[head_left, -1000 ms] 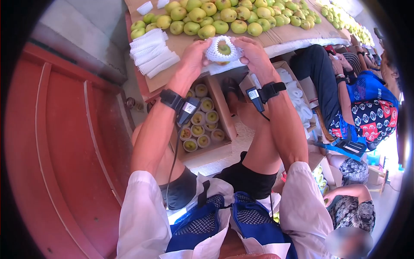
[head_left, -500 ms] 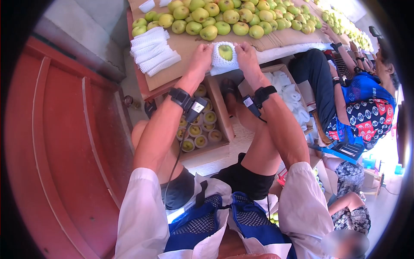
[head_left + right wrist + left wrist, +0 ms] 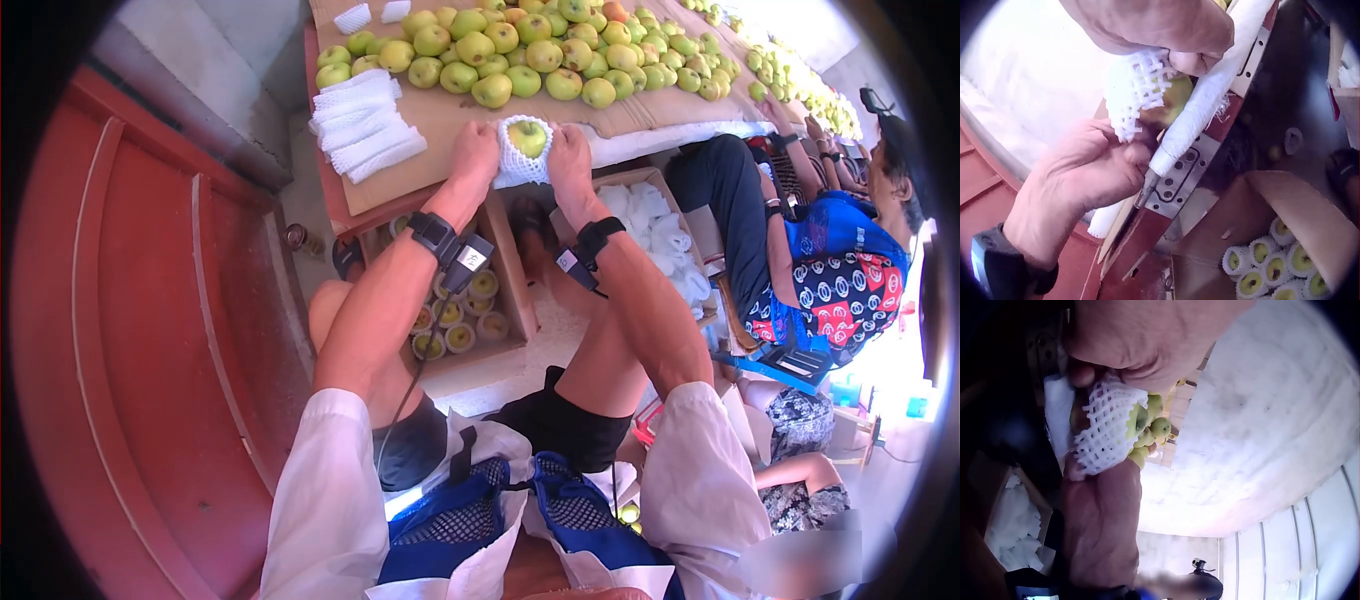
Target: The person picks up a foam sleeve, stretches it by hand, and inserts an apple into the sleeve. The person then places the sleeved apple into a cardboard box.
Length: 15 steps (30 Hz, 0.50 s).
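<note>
A green-yellow apple (image 3: 527,139) sits in a white foam net sleeve (image 3: 521,172) at the table's near edge, its top showing through the opening. On one side my left hand (image 3: 475,154) pinches the net's edge with curled fingers. My right hand (image 3: 571,165) grips the opposite edge the same way. The right wrist view has the net (image 3: 1138,90) stretched between both hands, the apple's underside (image 3: 1175,103) bare below its lattice edge. In the left wrist view the net (image 3: 1109,425) covers most of the apple.
Loose apples (image 3: 545,55) are heaped across the cardboard-covered table. Flat foam nets (image 3: 365,125) are stacked at its left. Below stand a carton of netted apples (image 3: 455,325) and a carton of white foam nets (image 3: 650,225). A seated person (image 3: 840,240) is at the right, a red door (image 3: 150,300) at the left.
The net's opening, narrow around the apple a second ago, now shows more of its top. My fingers have gone from spread at the net's sides to curled on its edges.
</note>
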Each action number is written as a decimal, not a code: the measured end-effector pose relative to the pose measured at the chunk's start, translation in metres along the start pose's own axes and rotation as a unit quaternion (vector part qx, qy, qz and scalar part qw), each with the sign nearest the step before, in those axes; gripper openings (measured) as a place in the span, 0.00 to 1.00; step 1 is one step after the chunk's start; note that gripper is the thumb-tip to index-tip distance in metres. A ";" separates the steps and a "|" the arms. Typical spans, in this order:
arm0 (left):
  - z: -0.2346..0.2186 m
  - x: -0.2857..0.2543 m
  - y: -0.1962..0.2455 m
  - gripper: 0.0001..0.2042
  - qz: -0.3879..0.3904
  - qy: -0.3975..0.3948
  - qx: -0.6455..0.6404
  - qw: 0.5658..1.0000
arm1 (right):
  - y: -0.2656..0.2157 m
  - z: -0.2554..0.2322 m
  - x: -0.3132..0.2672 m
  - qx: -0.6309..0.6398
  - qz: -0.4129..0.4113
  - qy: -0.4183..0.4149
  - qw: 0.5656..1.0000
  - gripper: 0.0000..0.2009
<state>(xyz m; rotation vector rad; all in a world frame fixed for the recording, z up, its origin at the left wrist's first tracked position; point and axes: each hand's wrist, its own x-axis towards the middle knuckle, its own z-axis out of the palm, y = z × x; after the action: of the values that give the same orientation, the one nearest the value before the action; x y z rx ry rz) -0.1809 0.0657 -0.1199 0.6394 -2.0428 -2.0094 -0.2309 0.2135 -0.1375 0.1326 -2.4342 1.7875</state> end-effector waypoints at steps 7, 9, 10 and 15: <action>0.005 0.008 -0.013 0.14 0.017 0.041 0.040 0.998 | -0.003 0.002 -0.009 -0.063 -0.093 0.092 0.989 0.12; 0.005 0.011 -0.015 0.14 0.050 0.052 0.083 0.994 | -0.005 0.004 -0.010 -0.063 -0.070 0.090 0.991 0.12; 0.005 0.013 -0.015 0.14 0.040 0.046 0.073 0.995 | -0.003 0.005 -0.009 -0.063 -0.058 0.090 0.992 0.11; 0.000 -0.001 -0.006 0.14 -0.003 0.056 -0.002 0.998 | 0.006 0.014 -0.001 0.074 -0.040 0.072 0.994 0.11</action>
<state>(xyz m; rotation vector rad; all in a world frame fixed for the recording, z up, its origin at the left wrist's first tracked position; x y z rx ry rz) -0.1796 0.0663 -0.1253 0.7411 -1.9738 -1.9336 -0.2314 0.2017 -0.1476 0.1085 -2.1683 1.8725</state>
